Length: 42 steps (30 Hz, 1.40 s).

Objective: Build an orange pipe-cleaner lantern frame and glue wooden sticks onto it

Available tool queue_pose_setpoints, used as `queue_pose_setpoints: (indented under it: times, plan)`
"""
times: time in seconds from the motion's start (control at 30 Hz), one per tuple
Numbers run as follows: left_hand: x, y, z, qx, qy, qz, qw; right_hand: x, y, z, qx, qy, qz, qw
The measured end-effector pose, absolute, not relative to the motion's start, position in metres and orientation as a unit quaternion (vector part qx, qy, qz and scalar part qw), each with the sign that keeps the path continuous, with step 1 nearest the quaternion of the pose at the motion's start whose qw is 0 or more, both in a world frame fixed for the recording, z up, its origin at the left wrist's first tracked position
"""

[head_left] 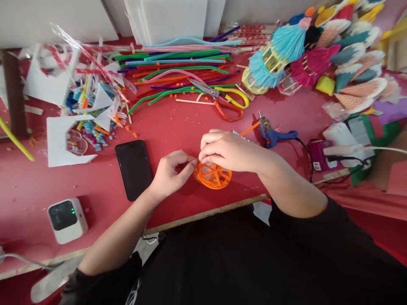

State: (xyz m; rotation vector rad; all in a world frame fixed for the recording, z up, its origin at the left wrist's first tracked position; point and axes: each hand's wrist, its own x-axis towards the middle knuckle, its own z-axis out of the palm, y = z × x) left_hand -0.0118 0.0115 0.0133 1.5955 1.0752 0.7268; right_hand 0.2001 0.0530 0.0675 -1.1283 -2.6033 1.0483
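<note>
An orange wheel-shaped craft piece (215,177), round with crossing spokes and apparently made of pipe cleaners, is held low over the red table (178,207) near its front edge. My right hand (219,148) grips its top rim with curled fingers. At its left side my left hand (174,173) pinches with thumb and forefinger, touching the piece's edge. Whether a smaller part sits between those fingertips is hidden. Just left of my left hand lies a black phone (134,169).
Scissors (210,91) and several pipe cleaners (178,63) lie behind my hands. A blue glue gun (275,133) with a cord rests at right. Paper scraps (95,101) cover the left back. Finished-looking tasselled crafts (280,51) stand back right. A white device (67,220) sits front left.
</note>
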Motion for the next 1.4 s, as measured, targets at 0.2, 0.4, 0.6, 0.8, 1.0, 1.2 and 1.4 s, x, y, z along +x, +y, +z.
queue_pose_setpoints:
  times: [0.2, 0.4, 0.6, 0.8, 1.0, 1.2, 1.4]
  plan:
    - [-0.014, 0.018, 0.013, 0.588, 0.427, 0.28, 0.628, 0.196, 0.052, 0.069, -0.357, -0.86, 0.357, 0.072]
    - [-0.014, 0.016, 0.012, 0.516, 0.433, 0.268, 0.689, 0.195, 0.045, 0.073, -0.399, -0.835, 0.364, 0.105]
    - [-0.012, 0.017, 0.008, 0.446, 0.459, 0.277, 0.717, 0.196, 0.036, 0.076, -0.428, -0.834, 0.325, 0.124]
    - [-0.009, 0.015, 0.01, 0.405, 0.486, 0.292, 0.718, 0.195, 0.027, 0.077, -0.47, -0.833, 0.256, 0.138]
    - [-0.005, 0.015, 0.014, 0.38, 0.491, 0.3, 0.724, 0.186, 0.018, 0.067, -0.508, -0.826, 0.202, 0.136]
    - [-0.004, 0.013, 0.01, 0.366, 0.485, 0.322, 0.726, 0.176, 0.009, 0.062, -0.561, -0.802, 0.149, 0.14]
    - [-0.007, 0.014, 0.007, 0.375, 0.475, 0.317, 0.731, 0.182, 0.012, 0.058, -0.557, -0.793, 0.185, 0.164]
